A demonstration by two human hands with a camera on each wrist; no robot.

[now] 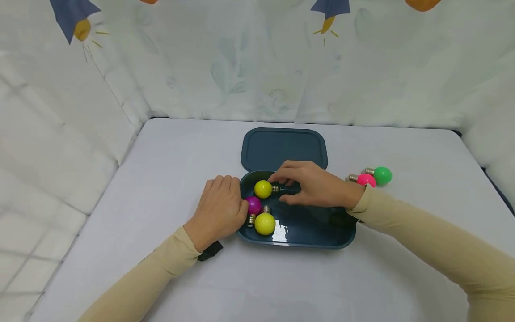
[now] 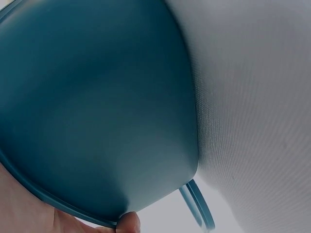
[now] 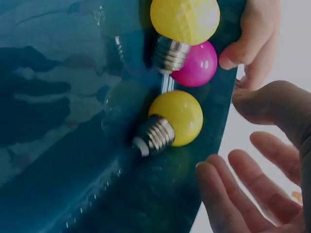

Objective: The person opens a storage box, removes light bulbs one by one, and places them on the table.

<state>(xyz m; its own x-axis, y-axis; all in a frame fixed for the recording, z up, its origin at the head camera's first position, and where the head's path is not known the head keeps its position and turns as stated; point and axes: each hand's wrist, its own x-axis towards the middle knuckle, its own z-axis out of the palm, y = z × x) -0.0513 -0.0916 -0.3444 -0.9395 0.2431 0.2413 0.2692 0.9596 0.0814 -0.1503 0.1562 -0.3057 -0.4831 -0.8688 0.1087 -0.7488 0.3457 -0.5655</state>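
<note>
A dark teal tray [image 1: 310, 228] stands on the table with two yellow bulbs and a purple bulb [image 1: 254, 204] at its left end. My left hand [image 1: 223, 205] grips the tray's left rim, thumb beside the purple bulb. The left wrist view shows the tray's outer wall [image 2: 97, 97] and a fingertip at its rim. Over the tray, my right hand [image 1: 311, 184] has its fingers spread beside the upper yellow bulb [image 1: 263, 189]. Nothing lies between those fingers in the right wrist view. The lower yellow bulb [image 1: 265, 224] sits near the purple one, screw base pointing away from me.
Behind the tray lies a flat teal lid [image 1: 283, 147]. Right of it, a pink bulb [image 1: 366, 180], partly hidden by my right wrist, rests beside a green bulb [image 1: 382, 175] on the white tabletop [image 1: 189, 147]. Patterned cloth [image 1: 257, 62] hangs behind the table.
</note>
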